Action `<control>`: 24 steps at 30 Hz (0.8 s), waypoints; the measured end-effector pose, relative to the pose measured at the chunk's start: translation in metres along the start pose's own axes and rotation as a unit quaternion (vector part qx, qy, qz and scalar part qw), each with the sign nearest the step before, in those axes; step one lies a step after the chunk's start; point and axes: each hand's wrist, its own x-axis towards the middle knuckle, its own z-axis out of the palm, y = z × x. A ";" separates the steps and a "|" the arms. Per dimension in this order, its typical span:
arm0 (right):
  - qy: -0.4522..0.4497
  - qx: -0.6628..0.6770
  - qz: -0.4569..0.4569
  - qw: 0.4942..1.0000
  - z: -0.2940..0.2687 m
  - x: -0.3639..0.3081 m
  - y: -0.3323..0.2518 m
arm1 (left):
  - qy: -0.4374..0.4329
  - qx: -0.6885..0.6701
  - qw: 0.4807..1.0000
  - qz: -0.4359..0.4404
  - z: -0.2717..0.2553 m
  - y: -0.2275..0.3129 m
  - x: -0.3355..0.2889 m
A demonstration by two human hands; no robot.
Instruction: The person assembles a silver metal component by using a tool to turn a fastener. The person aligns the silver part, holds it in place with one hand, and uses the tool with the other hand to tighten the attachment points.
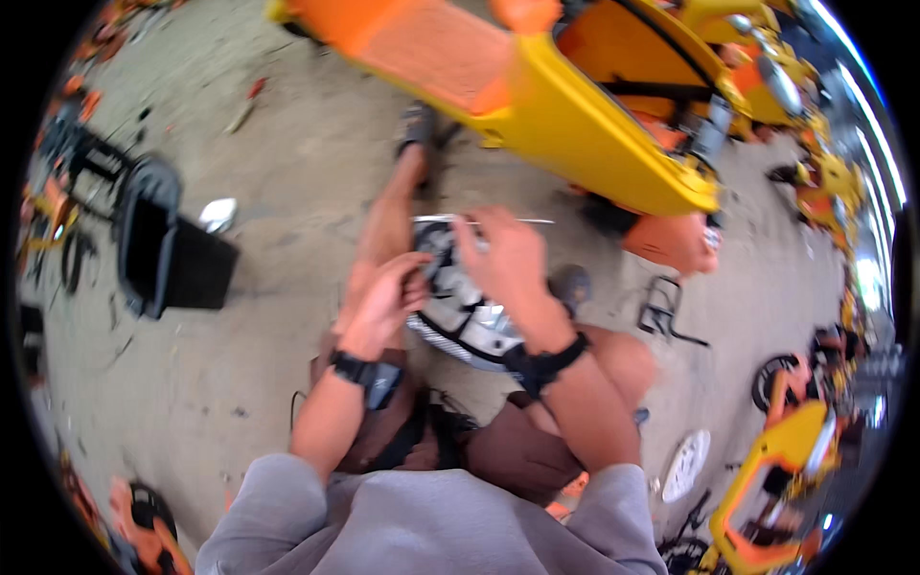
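Note:
Between my bent legs sits a black, white and clear plastic unit (470,321), shaped like a vehicle lamp, with a striped rim on its near edge. My left hand (388,292) is at its left side, fingers closed in a pinch; what they hold is too small to make out. Over the far right part of the unit, my right hand (508,254) has its fingers bent down, and their tips are blurred. A thin white strip (537,221) shows beside the right hand's knuckles, running crosswise at the unit's far edge.
A large yellow and orange scooter body (575,125) lies ahead, close beyond my right hand. To the left stands a black bin (192,254) by a small white piece (218,214). A black bracket (671,311) and a white perforated disc (686,466) lie at the right, near more scooter parts.

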 end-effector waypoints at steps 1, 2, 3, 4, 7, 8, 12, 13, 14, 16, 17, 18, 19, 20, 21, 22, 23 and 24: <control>0.030 -0.006 -0.024 0.999 0.003 -0.001 0.007 | -0.003 -0.024 1.000 -0.006 0.004 -0.002 0.003; 0.020 -0.018 -0.009 1.000 0.006 -0.001 0.005 | -0.003 -0.051 0.999 -0.014 0.003 0.000 0.001; 0.046 -0.036 -0.017 0.998 0.008 -0.002 0.002 | 0.001 -0.038 0.999 0.001 0.002 -0.001 0.000; 0.070 -0.054 -0.036 0.995 0.014 -0.002 0.003 | 0.007 -0.036 0.999 -0.001 -0.002 -0.001 0.001; 0.068 -0.039 0.023 0.997 0.016 0.002 0.002 | -0.004 -0.049 0.999 0.002 -0.013 -0.005 0.010; 0.069 -0.048 0.028 0.996 0.018 0.005 0.006 | -0.004 -0.039 0.999 0.009 -0.008 -0.005 0.012; 0.111 -0.118 -0.070 0.984 0.011 0.013 0.012 | 0.017 -0.047 0.999 -0.018 -0.007 -0.004 0.018; 0.151 -0.121 -0.089 0.977 0.014 0.015 0.017 | 0.022 -0.043 0.999 -0.020 -0.005 -0.005 0.018; 0.179 -0.112 -0.062 0.975 0.019 0.017 0.020 | 0.022 -0.038 0.999 -0.023 -0.003 -0.006 0.020; 0.227 -0.082 -0.005 0.970 0.033 0.015 0.019 | 0.037 -0.028 0.999 -0.026 -0.007 -0.007 0.015; 0.223 -0.064 0.001 0.973 0.038 0.014 0.022 | 0.038 -0.026 0.999 -0.029 -0.007 -0.008 0.014; 0.220 -0.044 0.007 0.974 0.040 0.014 0.021 | 0.040 -0.022 0.998 -0.031 -0.005 -0.006 0.010; 0.217 -0.024 0.014 0.976 0.042 0.014 0.020 | 0.042 -0.018 0.998 -0.034 -0.005 -0.004 0.008; 0.210 -0.010 0.010 0.978 0.044 0.013 0.019 | 0.035 -0.027 0.998 -0.037 -0.006 -0.004 0.008; 0.204 0.003 0.004 0.979 0.045 0.014 0.017 | 0.026 -0.036 0.998 -0.041 -0.008 -0.003 0.008; 0.197 0.016 -0.001 0.980 0.046 0.014 0.016 | 0.016 -0.045 0.998 -0.044 -0.008 -0.003 0.008; 0.197 0.021 0.001 0.980 0.047 0.014 0.016 | 0.024 -0.044 0.998 -0.045 -0.008 -0.003 0.009; 0.196 0.025 0.002 0.980 0.047 0.015 0.016 | 0.032 -0.043 0.998 -0.046 -0.007 -0.002 0.009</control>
